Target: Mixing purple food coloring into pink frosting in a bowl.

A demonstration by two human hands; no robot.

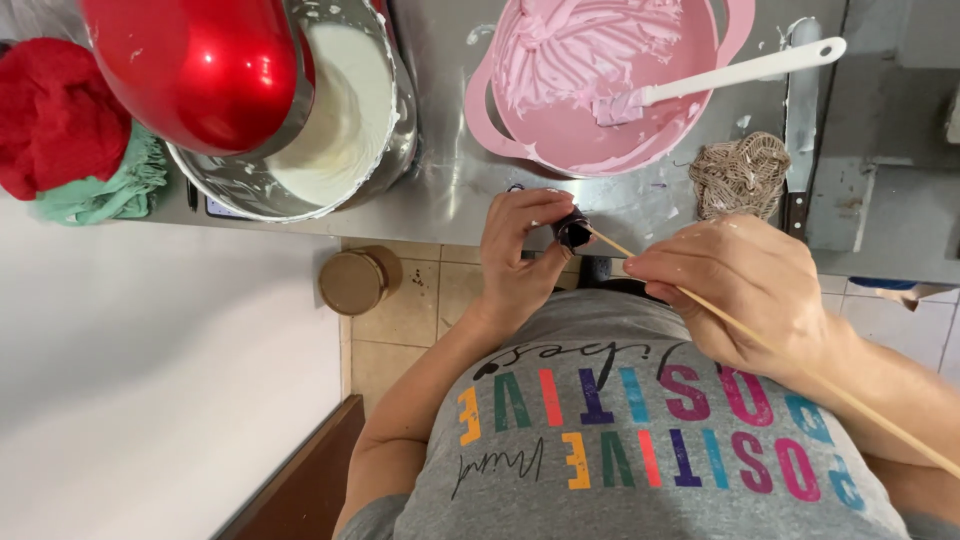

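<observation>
Left hand: we see our left hand [515, 255] at the near edge of the desk [450, 170], its fingers [535, 210] closed around a small dark bottle [572, 230].
Small dark bottle: it sits pinched between thumb and fingertips, just over the desk's edge, its open end turned toward the right hand.
Right hand: our right hand [745, 285] is curled shut on a thin wooden skewer [790, 365], held close to the body, near the left hand but not touching it.
Wooden skewer: its tip reaches the mouth of the bottle; whether it goes inside we cannot tell. The long end runs back past the right wrist toward the lower right corner.
Pink bowl: a pink bowl [560, 140] stands on the desk just beyond the hands, smeared with pink cream, with a white spatula [740, 70] resting in it, handle pointing right.
Mixer: a red stand mixer [195, 70] sits to the left over a metal bowl [345, 185] holding white cream.
Cloths: a red cloth [50, 115] lies on a green cloth [105, 190] at the far left.
Woven mat: a small woven mat [740, 175] lies right of the pink bowl.
Floor: a round brown lid [355, 280] shows below the desk edge.
</observation>
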